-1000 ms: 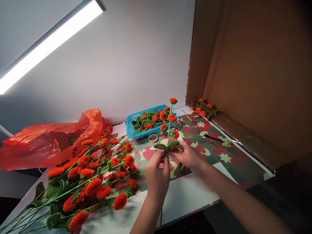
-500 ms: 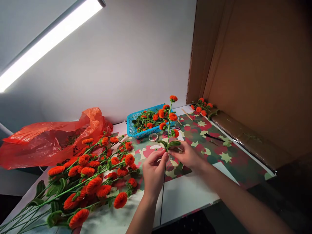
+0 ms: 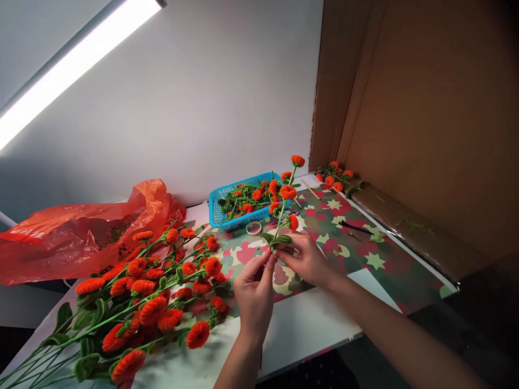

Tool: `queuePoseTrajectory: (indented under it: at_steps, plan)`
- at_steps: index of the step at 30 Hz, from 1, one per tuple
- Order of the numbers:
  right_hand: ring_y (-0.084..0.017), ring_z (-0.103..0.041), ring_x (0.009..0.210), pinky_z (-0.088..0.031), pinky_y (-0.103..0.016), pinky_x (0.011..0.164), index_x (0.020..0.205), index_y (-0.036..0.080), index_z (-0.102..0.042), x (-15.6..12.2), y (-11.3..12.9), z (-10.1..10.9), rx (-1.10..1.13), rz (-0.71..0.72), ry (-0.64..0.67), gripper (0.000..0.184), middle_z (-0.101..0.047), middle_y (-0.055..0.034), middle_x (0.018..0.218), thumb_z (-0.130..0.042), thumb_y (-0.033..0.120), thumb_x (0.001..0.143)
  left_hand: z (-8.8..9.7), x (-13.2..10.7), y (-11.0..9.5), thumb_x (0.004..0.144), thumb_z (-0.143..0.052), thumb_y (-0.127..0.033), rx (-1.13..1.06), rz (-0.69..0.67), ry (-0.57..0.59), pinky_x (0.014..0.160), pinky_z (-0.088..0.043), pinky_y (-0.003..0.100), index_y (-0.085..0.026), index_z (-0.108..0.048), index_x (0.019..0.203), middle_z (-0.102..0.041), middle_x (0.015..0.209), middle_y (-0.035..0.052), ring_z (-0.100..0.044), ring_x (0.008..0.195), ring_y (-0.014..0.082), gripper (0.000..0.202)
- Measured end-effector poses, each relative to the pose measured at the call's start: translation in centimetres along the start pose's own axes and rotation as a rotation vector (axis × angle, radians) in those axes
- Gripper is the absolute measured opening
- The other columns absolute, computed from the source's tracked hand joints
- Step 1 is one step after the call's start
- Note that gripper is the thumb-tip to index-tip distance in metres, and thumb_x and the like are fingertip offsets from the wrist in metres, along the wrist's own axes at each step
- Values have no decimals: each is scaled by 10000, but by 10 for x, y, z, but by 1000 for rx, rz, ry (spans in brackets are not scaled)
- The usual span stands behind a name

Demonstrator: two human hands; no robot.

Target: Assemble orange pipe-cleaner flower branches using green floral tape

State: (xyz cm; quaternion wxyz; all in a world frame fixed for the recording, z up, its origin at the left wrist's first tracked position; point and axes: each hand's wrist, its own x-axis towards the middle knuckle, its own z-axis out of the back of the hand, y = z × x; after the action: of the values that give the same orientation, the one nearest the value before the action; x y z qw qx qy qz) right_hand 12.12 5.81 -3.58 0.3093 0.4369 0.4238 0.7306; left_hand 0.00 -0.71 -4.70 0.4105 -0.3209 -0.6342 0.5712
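- The left hand (image 3: 253,284) was pinched narrow, thumb against fingertips, on the foot of an orange-flowered spray (image 3: 287,193).
- The spray stood between the hands, in front of the blue basket (image 3: 248,220). Its top had swung rightward over the last half second, from nearly upright to a clear lean, while its foot had shifted slightly left.
- The right hand (image 3: 307,260) gripped narrowly just beside the left fingertips, where two green leaves (image 3: 283,239) met the stem. To judge by that tilt, the work was still at this leaf joint.
- At far left, the red bag (image 3: 81,232) hid most of its contents, and the stems of the flower bunch (image 3: 153,309) ran out of view.
- Fingers covered the spray's joint; a thin dark line (image 3: 260,356) below could have been its lower stem or a table seam.
- The spray's flowers overlapped the basket's, making them hard to separate.
- A slim black tool (image 3: 354,228) on the right was too small to identify; beyond it, shadow swallowed the corner.
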Motion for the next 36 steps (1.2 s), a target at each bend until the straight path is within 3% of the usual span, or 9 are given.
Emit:
queuePoseTrajectory:
  at_steps: [4,11,18,24,30,33,36]
  plan:
    - [-158,-508,706,-412,-274,654,702,177,-656,1,1,4,105,-51,47,271,-566,-18,705,-599,425,796,2,0,0,661,-725,-318,-124,63,-2,438,-384,200,-187,-743,851,-679,668,32,-510,506,91,232]
    - [-139,-518,666,-408,-251,611,739,152,-679,3,2,2,235,-149,89,344,-572,-1,680,-607,487,769,-1,3,-5,551,-785,-330,-439,310,26,344,-159,154,-127,-719,801,-616,543,7,-246,353,-6,329]
    - [-187,-601,827,-462,-314,766,825,182,-723,5,-3,-6,453,-166,135,269,-657,-24,767,-656,429,742,1,8,-7,479,-799,-348,-543,455,125,314,-95,141,-128,-607,642,-532,513,-46,-181,323,-25,335]
    - [-208,-624,825,-470,-373,827,738,192,-726,3,-7,-11,447,-174,-5,249,-675,-25,740,-711,430,670,2,4,-4,628,-728,-411,-365,333,198,345,-153,143,-127,-596,653,-350,421,-90,-203,352,5,314]
    - [-199,-618,791,-475,-371,817,696,187,-707,1,0,-17,500,-216,-61,224,-672,-23,731,-749,393,617,1,-2,-1,735,-636,-414,-93,69,100,390,-260,177,-160,-608,770,-481,544,-38,-362,434,61,258]
    - [-179,-604,757,-475,-353,783,708,178,-696,3,0,-13,612,-283,-10,244,-651,-10,702,-763,383,595,1,-3,-1,764,-610,-397,-34,22,94,401,-266,185,-165,-609,784,-484,576,-28,-368,455,68,233]
    - [-140,-568,663,-468,-306,692,684,153,-675,7,0,-4,674,-333,132,261,-599,16,627,-768,379,592,1,-2,-3,747,-626,-409,-138,115,175,377,-214,175,-163,-584,745,-402,532,-55,-295,416,47,250]
